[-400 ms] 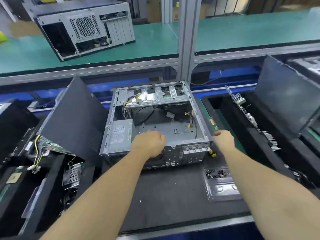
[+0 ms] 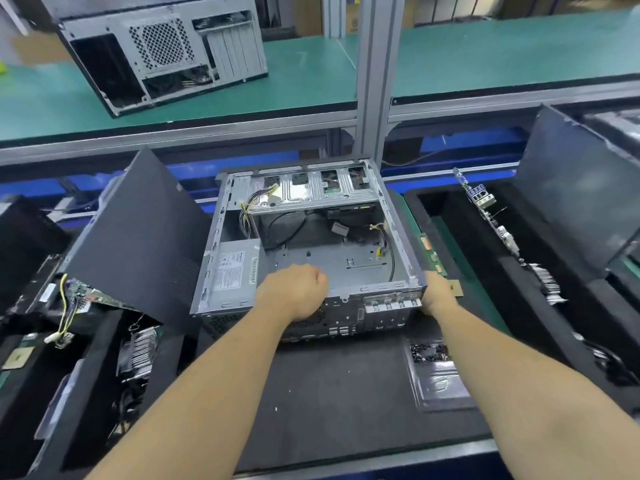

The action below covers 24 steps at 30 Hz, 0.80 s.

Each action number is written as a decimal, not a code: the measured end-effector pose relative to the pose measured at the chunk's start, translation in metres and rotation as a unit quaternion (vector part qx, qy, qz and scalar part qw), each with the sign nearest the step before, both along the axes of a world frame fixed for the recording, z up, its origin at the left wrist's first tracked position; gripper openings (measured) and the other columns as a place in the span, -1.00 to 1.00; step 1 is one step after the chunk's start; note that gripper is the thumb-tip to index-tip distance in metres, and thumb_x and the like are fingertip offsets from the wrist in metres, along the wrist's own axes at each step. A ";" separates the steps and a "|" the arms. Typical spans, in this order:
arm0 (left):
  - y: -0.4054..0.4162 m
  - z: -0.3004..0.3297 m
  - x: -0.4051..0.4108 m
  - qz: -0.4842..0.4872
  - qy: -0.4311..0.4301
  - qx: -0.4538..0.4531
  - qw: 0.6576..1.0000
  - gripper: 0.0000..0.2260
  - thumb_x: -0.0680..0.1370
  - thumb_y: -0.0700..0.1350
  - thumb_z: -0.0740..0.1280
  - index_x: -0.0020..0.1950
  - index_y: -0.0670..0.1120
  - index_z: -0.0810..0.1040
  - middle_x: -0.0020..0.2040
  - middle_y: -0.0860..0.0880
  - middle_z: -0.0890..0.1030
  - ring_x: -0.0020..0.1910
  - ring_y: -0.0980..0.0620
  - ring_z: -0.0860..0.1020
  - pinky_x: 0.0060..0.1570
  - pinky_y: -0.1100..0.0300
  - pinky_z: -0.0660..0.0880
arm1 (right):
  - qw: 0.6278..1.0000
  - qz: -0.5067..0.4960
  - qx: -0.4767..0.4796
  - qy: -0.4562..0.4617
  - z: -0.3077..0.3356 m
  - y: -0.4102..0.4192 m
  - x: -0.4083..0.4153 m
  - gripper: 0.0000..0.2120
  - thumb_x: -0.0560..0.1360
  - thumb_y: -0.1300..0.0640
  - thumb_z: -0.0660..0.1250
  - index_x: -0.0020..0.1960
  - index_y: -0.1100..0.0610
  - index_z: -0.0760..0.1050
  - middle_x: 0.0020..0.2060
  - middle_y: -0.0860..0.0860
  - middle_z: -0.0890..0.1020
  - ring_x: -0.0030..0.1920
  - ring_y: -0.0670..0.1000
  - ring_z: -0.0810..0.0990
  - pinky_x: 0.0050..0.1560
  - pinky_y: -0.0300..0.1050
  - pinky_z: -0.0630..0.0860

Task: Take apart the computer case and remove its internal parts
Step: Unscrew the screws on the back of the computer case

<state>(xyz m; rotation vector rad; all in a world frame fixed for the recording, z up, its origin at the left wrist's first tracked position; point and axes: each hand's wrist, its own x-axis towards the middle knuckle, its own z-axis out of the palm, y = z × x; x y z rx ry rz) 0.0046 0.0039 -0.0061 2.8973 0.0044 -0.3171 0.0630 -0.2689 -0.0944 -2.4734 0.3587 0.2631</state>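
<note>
An open grey computer case (image 2: 225,233) lies on a dark mat in front of me, its side panel off. Inside are a power supply (image 2: 232,271) at the left, a drive cage (image 2: 311,188) at the back, loose cables and a bare metal floor. My left hand (image 2: 294,292) grips the near rear rim of the case, fingers curled over the edge. My right hand (image 2: 438,294) grips the case's near right corner, its fingers hidden behind the rim.
Black bins on both sides hold removed circuit boards (image 2: 83,292) and heatsinks (image 2: 138,348). A clear tray with screws (image 2: 433,365) sits at the near right. A green board (image 2: 433,254) lies beside the case. Another case (image 2: 162,53) stands on the green shelf behind.
My right hand has come down from just above the case's right rim onto its near right corner. My left hand stays on the rear rim.
</note>
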 end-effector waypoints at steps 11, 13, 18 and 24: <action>-0.014 0.006 0.006 0.021 -0.052 0.019 0.998 -0.66 0.60 -0.01 0.01 -0.25 -0.10 0.44 -0.28 -0.08 0.54 -0.32 -0.05 0.49 -0.30 0.12 0.35 | 0.932 -0.078 0.127 -0.331 0.114 0.035 0.007 -0.90 0.51 0.21 0.25 -0.09 0.02 0.45 -0.37 -0.11 0.43 -0.37 -0.15 0.39 -0.32 -0.35 0.30; -0.018 0.005 0.009 0.027 -0.047 0.016 0.998 -0.67 0.61 0.00 0.01 -0.24 -0.10 0.43 -0.27 -0.07 0.53 -0.31 -0.04 0.49 -0.26 0.10 0.37 | 0.933 -0.020 0.116 -0.341 0.121 0.058 -0.003 -0.86 0.53 0.20 0.26 -0.13 -0.02 0.45 -0.37 -0.10 0.44 -0.37 -0.15 0.39 -0.31 -0.28 0.31; -0.014 0.008 0.022 -0.007 0.038 -0.044 0.998 -0.67 0.65 -0.02 0.01 -0.20 -0.09 0.42 -0.12 -0.14 0.56 -0.13 -0.13 0.52 -0.12 0.05 0.40 | 0.940 0.091 0.071 -0.322 0.099 0.102 -0.029 -0.94 0.60 0.05 0.23 0.02 0.02 0.46 -0.37 -0.09 0.49 -0.36 0.04 0.44 -0.37 -0.05 0.35; 0.029 0.026 0.030 -0.099 -0.130 0.096 0.982 -0.60 0.71 0.10 -0.02 0.15 -0.05 0.55 0.12 -0.08 0.59 0.10 -0.11 0.51 0.09 -0.04 0.42 | 0.932 0.114 -0.110 -0.325 0.071 0.107 -0.029 -0.85 0.61 -0.03 0.16 0.02 0.01 0.44 -0.40 -0.10 0.45 -0.46 0.07 0.36 -0.48 -0.16 0.05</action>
